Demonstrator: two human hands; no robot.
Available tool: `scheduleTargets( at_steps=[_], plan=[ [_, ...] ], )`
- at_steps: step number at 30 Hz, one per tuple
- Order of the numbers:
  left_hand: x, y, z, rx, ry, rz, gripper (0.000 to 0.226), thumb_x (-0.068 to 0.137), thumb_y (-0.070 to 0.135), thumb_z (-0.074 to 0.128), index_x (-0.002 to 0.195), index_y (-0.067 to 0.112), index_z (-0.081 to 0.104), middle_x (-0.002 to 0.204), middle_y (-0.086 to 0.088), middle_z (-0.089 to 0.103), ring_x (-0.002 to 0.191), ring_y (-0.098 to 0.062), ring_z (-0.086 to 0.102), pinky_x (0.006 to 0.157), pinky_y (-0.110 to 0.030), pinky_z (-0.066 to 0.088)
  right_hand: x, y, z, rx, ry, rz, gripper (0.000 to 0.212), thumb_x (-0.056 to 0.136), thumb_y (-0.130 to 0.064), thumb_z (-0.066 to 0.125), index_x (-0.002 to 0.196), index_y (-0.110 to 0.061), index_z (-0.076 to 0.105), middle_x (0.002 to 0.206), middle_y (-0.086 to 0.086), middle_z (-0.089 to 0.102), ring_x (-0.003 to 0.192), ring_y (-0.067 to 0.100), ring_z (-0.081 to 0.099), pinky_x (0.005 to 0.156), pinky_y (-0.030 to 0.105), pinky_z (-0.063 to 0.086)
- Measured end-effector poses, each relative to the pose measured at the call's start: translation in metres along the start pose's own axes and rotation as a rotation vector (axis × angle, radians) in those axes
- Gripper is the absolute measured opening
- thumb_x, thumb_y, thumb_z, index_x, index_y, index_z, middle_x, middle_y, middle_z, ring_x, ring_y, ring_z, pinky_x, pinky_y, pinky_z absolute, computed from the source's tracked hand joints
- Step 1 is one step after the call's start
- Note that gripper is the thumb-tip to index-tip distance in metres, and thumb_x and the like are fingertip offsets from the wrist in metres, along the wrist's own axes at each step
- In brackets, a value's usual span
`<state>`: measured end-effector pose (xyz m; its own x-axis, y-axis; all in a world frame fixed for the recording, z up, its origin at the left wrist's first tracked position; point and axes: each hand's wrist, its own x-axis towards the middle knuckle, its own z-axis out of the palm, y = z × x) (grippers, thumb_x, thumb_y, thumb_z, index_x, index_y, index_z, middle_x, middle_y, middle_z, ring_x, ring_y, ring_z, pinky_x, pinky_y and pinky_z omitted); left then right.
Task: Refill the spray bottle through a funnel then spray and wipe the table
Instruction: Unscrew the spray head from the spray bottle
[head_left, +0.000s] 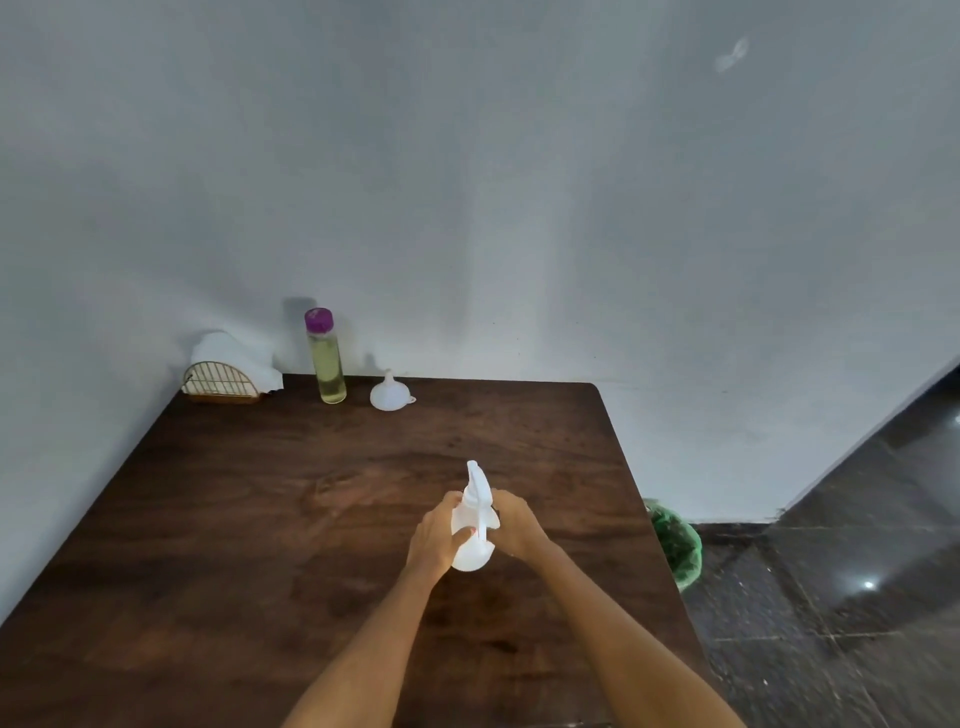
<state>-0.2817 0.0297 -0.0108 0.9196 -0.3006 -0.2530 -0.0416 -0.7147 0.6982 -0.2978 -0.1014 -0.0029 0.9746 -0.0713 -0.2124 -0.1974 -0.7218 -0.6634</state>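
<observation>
Both hands on the spray bottle (474, 525), mid-desk, twd the right side.

Bottle's white, translucent plastic w/ white trigger head, nozzle pointing away from the person; left hand (435, 535) wraps the body, right hand (514, 525) grips round the head/neck. Can't tell if it's lifted or resting on the dark wood desk (249, 519). At the far edge by the wall: white funnel (387, 393) sitting wide end down, tall bottle of yellowish liquid (326, 358) w/ purple cap, wire napkin holder (221, 382) in the corner. Wide bare desk between those & the hands. Off the right edge, green bin (675, 540) on the floor.
</observation>
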Motion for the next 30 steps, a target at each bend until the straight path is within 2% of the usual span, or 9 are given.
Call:
scheduleTargets(
  at_steps=[3,9,12,15,18,23,25,28,30],
  plan=[
    [0.0,0.002,0.002,-0.054,0.002,0.022,0.048,0.088,0.035,0.061,0.129,0.016,0.045,0.129,-0.005,0.058,0.116,-0.022,0.057,0.096,-0.03,0.046,-0.004,-0.002,-0.005,0.089,0.098,-0.027,0.029,0.086,-0.017,0.063,0.114,-0.009,0.062,0.112,0.008,0.067,0.098,0.02,0.063,0.088,0.029,0.054],
    [0.004,-0.007,0.009,-0.082,0.012,0.031,0.032,0.089,0.022,0.06,0.12,0.013,0.061,0.12,-0.008,0.065,0.112,-0.025,0.06,0.085,-0.025,0.046,0.0,-0.015,0.023,0.307,0.35,0.085,0.024,0.075,-0.023,0.074,0.089,-0.008,0.063,0.088,0.003,0.067,0.082,0.021,0.064,0.075,0.033,0.057],
    [0.008,-0.015,0.012,-0.113,0.013,0.046,0.022,0.087,0.019,0.062,0.107,0.011,0.064,0.112,-0.007,0.068,0.108,-0.025,0.061,0.078,-0.022,0.043,-0.004,-0.016,0.036,0.415,0.529,0.098,0.024,0.071,-0.019,0.077,0.089,-0.008,0.064,0.089,0.003,0.067,0.08,0.017,0.063,0.069,0.027,0.054],
    [0.01,-0.019,0.015,-0.137,0.018,0.071,0.022,0.087,0.021,0.062,0.105,0.008,0.062,0.111,-0.007,0.068,0.107,-0.026,0.062,0.082,-0.027,0.048,-0.007,-0.018,0.04,0.436,0.623,0.073,0.026,0.072,-0.018,0.079,0.091,-0.006,0.068,0.088,0.003,0.069,0.076,0.012,0.062,0.066,0.016,0.049],
    [0.007,-0.016,0.015,-0.162,0.009,0.072,0.024,0.089,0.023,0.061,0.11,0.011,0.061,0.114,-0.007,0.066,0.107,-0.024,0.062,0.088,-0.027,0.048,-0.003,-0.012,0.031,0.388,0.566,0.015,0.026,0.072,-0.016,0.079,0.092,-0.003,0.07,0.087,0.008,0.07,0.075,0.014,0.062,0.064,0.015,0.048],
    [0.011,-0.02,0.014,-0.174,-0.048,0.061,0.044,0.088,0.034,0.06,0.127,0.015,0.054,0.126,-0.006,0.061,0.113,-0.023,0.057,0.099,-0.04,0.048,0.002,-0.01,0.004,0.298,0.341,-0.056,0.023,0.074,-0.012,0.078,0.092,0.0,0.072,0.09,0.017,0.071,0.076,0.019,0.062,0.063,0.015,0.048],
    [0.01,-0.021,0.014,-0.171,-0.064,0.058,0.051,0.088,0.035,0.061,0.133,0.015,0.049,0.131,-0.006,0.058,0.119,-0.026,0.055,0.101,-0.043,0.046,0.004,-0.007,-0.007,0.353,0.177,-0.068,0.022,0.079,-0.01,0.073,0.097,0.002,0.07,0.096,0.019,0.07,0.082,0.022,0.065,0.069,0.017,0.052],
    [0.009,-0.024,0.017,-0.156,-0.049,0.062,0.059,0.085,0.044,0.06,0.135,0.016,0.047,0.132,-0.006,0.058,0.123,-0.029,0.053,0.102,-0.047,0.045,0.001,-0.002,-0.022,0.48,-0.072,-0.053,0.019,0.086,-0.007,0.065,0.103,0.0,0.069,0.099,0.01,0.07,0.085,0.016,0.066,0.078,0.022,0.056],
    [0.011,-0.023,0.016,-0.156,-0.047,0.07,0.055,0.086,0.04,0.062,0.133,0.014,0.049,0.129,-0.008,0.06,0.119,-0.029,0.055,0.101,-0.046,0.045,-0.005,0.001,-0.019,0.623,-0.053,-0.015,0.015,0.087,-0.006,0.064,0.1,-0.005,0.07,0.093,0.002,0.07,0.083,0.013,0.068,0.077,0.021,0.056]
  ],
)
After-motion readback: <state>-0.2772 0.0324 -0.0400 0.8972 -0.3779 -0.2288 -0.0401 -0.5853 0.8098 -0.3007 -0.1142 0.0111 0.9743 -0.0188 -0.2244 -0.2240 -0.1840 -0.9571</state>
